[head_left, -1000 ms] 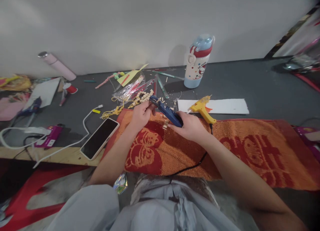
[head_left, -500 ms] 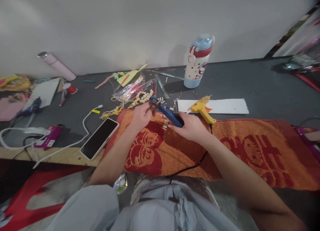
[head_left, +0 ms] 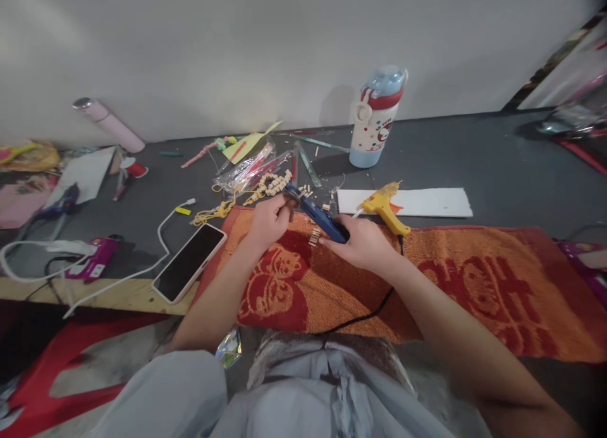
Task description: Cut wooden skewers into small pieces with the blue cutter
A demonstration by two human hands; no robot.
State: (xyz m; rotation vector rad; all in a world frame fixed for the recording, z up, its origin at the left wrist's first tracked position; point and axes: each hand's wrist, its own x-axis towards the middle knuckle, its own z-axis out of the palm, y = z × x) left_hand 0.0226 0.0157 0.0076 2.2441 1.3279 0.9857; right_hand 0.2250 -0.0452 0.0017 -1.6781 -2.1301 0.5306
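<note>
My right hand point(head_left: 363, 242) is wrapped round the handle end of a long blue hand tool point(head_left: 320, 217), which looks like a cutter. The tool slants up and left over the towel. At its far end is my left hand point(head_left: 272, 218), fingers pinched together; whatever they grip is hidden by the fingers. Just below the tool, a small row of short wooden pieces point(head_left: 314, 237) lies on the orange and red towel point(head_left: 351, 286). More small light-coloured bits point(head_left: 307, 189) are scattered on the table behind the tool.
A yellow glue gun point(head_left: 385, 204) rests on a white board point(head_left: 431, 202), its black cord crossing the towel. Behind stands a bottle point(head_left: 374, 125). To the left lie a phone point(head_left: 190, 263), a white cable point(head_left: 164, 236), a beaded yellow string point(head_left: 272, 184) and plastic packets point(head_left: 249, 166).
Almost nothing differs. Both hands and the blue tool keep nearly the same place, and the whole view has shifted very slightly.
</note>
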